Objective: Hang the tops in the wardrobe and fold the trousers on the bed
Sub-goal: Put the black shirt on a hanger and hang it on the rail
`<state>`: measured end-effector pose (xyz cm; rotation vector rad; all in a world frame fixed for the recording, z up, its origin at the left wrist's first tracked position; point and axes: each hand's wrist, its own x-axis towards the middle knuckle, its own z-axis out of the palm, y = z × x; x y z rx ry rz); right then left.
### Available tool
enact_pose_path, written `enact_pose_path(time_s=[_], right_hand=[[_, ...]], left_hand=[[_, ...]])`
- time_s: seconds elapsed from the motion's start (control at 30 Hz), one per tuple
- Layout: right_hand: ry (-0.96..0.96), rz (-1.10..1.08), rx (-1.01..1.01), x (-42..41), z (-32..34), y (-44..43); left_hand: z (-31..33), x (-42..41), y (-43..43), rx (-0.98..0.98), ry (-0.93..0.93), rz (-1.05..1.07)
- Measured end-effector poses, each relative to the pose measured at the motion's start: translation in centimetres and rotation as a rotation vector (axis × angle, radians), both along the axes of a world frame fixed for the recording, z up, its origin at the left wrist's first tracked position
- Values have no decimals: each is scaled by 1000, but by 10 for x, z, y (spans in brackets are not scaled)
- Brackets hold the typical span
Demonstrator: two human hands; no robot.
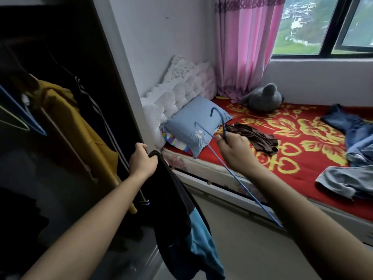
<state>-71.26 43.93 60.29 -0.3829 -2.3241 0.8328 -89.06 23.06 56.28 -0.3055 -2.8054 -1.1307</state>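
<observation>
Arms: 2 bare forearms reach forward and draw nearer each other toward the hands, the left forearm (90,217) rising from the lower left, the right forearm (298,203) from the lower right.
Left hand: the left hand (142,159) shows its back to the camera, wrist straight, fingers (141,147) curled in a fist round the top edge of a black and blue fabric garment (173,209) that hangs below it.
Right hand: the right hand (235,151) also shows its back, and pinches a thin blue wire hanger (238,176) just below the hook.
Spacing: the 2 hands are apart, roughly level.
</observation>
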Motion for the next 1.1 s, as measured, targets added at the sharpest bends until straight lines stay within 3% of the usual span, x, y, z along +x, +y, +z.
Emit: enact_pose_path(time_s=[0.2,0.33,0.47,0.67,0.73,0.83,1.03,1.1], right_hand=[[-239,238,-354,4,34,-20],[-453,302,-203,1,31,-51],[-269,264,-165,-22,14,-80],[-210,136,-178,-44,-12,-97],[-144,113,-221,-49,-9,-101],[-12,98,-260,-60,4,-111],[13,400,-606,-55,7,-107],[25,463,-514,-47,5,-99]], left_hand=[[1,-21,-20,-15,-28,62],[5,-26,-24,15,21,39],[9,-21,-20,54,65,-53],[28,-12,-30,126,118,-104],[31,-9,-36,62,122,-172],[33,-7,-40,-182,220,-232],[31,-23,-53,-375,379,-298],[31,-24,-53,-329,392,-271]])
